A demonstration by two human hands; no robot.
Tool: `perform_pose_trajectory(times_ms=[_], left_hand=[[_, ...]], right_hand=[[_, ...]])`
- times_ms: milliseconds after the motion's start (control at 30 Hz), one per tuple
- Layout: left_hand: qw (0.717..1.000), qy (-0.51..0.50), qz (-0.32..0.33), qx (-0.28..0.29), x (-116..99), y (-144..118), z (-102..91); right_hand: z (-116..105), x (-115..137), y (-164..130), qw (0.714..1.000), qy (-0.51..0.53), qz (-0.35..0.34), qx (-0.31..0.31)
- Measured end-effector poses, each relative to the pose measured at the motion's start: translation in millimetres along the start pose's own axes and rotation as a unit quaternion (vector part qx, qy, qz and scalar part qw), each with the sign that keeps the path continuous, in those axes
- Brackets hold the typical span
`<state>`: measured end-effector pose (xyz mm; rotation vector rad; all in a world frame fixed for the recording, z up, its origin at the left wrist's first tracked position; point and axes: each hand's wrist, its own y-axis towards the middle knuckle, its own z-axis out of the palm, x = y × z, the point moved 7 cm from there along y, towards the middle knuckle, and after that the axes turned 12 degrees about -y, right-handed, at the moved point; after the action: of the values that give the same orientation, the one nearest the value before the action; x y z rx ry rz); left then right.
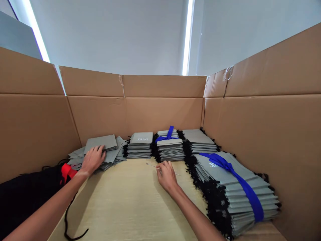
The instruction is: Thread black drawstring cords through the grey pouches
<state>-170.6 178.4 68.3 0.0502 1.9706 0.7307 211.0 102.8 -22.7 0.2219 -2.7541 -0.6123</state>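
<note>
Head view: inside a tall brown corrugated cardboard enclosure (160,113), a person leans over a pale wooden work surface (125,201) ringed by stacked grey fabric pouches. At ten o'clock, the left hand (93,159) lies flat with fingers spread on a loose, fanned heap of flat grey fabric pouches (101,150), pressing the top one rather than gripping it. Near the centre, the right hand (167,174) rests with its fingertips pressed together on a thin pale strip (150,164) lying on the surface; whether the strip is truly pinched or only touched, the picture does not show. At twelve o'clock stands a neat unbound stack of grey pouches printed with white lettering (139,144), and just beside it a stack tied with a blue ribbon (168,144). A large blue-ribboned bundle with black fringed edges (233,190) fills four o'clock. A black cloth with a red tab (67,170) sits at eight o'clock. As a judgement, squaring the loose heap's edges under the flat left palm before lifting would keep the pouches from sliding apart.
</note>
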Motion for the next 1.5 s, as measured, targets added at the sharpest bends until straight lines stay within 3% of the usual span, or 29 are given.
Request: perform_pose_trajectory(times_ms=[100,267,433,667,867,1067,1200,1267,1367,1433,1500], left_hand=[[0.989,0.134,0.059,0.012,16,0,4.5],[0.965,0.234,0.113,0.025,35,2,8.7],[0.912,0.367,0.175,0.057,45,2,10.1],[0.868,0.452,0.174,0.109,42,15,8.9],[0.884,0.419,0.129,0.163,33,32,5.5],[0.899,0.386,0.121,0.167,21,34,1.1],[0.913,0.368,0.121,0.127,6,30,-5.4],[0.93,0.328,0.146,0.081,-7,28,-10.3],[0.97,0.147,0.185,-0.063,-30,22,-30.2],[0.974,0.04,0.133,-0.181,-30,16,-47.2],[0.968,-0.027,0.042,-0.247,-21,7,-52.9]], right_hand=[[9,13,18,0.999,-0.042,-0.004,0.025],[22,34,42,0.989,-0.133,-0.015,0.059],[32,48,48,0.984,-0.158,-0.031,0.069],[35,39,52,0.989,-0.139,-0.004,0.056],[42,27,50,0.992,-0.12,0.012,0.027],[48,27,50,0.993,-0.114,0.014,0.015],[46,26,48,0.995,-0.102,0.009,-0.016],[46,25,47,0.996,-0.078,0.003,-0.033],[47,22,45,0.998,-0.034,0.007,-0.053],[46,21,44,0.997,-0.02,0.014,-0.075],[45,20,44,0.994,-0.014,0.022,-0.103]])
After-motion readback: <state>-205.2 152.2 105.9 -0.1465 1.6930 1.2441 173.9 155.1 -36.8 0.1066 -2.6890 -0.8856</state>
